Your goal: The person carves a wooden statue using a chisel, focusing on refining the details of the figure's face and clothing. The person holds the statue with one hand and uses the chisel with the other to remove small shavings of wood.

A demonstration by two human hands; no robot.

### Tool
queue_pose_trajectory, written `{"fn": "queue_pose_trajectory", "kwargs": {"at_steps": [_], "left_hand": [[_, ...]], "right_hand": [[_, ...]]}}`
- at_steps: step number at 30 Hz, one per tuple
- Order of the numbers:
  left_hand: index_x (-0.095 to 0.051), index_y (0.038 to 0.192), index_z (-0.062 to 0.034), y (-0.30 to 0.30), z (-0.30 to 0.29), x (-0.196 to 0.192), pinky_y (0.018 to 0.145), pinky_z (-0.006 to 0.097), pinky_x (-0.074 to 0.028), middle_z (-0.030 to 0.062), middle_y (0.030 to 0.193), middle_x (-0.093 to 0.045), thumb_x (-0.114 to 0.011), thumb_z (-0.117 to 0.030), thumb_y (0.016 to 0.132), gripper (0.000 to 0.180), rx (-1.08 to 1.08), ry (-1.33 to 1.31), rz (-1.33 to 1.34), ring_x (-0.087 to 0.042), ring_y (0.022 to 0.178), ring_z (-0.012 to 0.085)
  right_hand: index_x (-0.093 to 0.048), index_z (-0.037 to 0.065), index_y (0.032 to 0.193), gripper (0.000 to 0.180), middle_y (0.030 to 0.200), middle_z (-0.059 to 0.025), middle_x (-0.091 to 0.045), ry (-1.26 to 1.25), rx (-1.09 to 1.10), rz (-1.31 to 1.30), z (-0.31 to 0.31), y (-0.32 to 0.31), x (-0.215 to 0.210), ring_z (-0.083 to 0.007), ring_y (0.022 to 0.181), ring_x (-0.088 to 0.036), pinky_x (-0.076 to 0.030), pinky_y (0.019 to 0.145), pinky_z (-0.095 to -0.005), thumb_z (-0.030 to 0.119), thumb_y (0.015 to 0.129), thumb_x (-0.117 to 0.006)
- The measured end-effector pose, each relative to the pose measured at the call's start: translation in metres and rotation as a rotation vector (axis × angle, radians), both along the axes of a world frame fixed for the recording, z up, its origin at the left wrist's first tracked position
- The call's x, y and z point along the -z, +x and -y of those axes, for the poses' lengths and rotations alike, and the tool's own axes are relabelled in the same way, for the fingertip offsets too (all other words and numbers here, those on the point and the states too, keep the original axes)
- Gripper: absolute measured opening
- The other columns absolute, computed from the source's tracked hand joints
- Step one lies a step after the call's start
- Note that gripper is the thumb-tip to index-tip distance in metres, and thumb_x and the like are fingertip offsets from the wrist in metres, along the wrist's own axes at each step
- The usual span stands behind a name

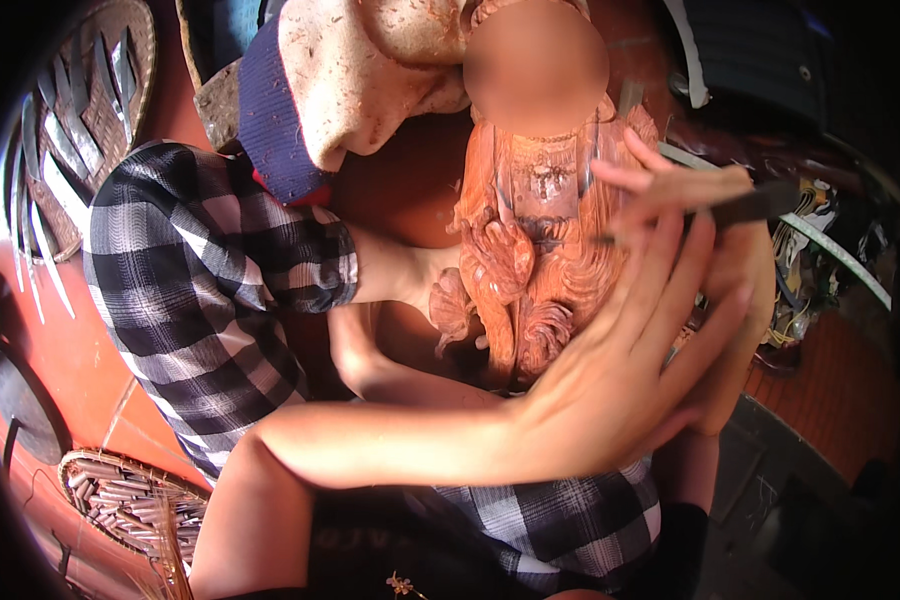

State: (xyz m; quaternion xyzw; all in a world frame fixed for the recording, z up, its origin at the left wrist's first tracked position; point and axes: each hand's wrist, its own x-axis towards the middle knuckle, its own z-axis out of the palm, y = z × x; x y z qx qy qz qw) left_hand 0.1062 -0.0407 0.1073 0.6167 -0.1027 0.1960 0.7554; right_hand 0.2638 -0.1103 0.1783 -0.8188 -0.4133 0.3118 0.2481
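A reddish-brown wooden carving of a robed figure [570, 250] stands upright between my folded legs; a blur covers its head. My right hand [685, 188] is at the carving's upper right side, closed around a slim dark-handled tool [760, 205]. The tool's narrow end points toward the carved robe, but its tip is too blurred to make out. My left hand [620, 370] reaches across in front from the left, its fingers stretched out and apart beside the carving's right side. Those fingers overlap the right hand and tool in view; whether they touch is unclear.
At upper left, a woven tray [140, 90] holds several metal blades. A basket of short brown rods [130, 500] sits at lower left. Cream cloth with a navy cuff [360, 80], flecked with shavings, lies behind. Rightward are a pale strip [840, 250] and cluttered scraps.
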Motion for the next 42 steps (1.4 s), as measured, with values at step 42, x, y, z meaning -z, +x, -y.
{"fn": "queue_pose_trajectory", "kwargs": {"at_steps": [42], "left_hand": [[-0.028,0.157,0.0042,-0.002,-0.004,0.003,0.124,0.059,-0.018,0.0395,0.161,-0.015,-0.077,-0.022,0.076,0.098,0.043,-0.110,-0.005,-0.013,0.152,0.0553]], "right_hand": [[-0.072,-0.002,0.090,0.005,0.087,-0.0084,-0.073,0.058,0.253,-0.041,0.011,-0.020,0.003,-0.0334,0.107,-0.073,-0.039,0.118,-0.0533,0.001,0.086,-0.072]]}}
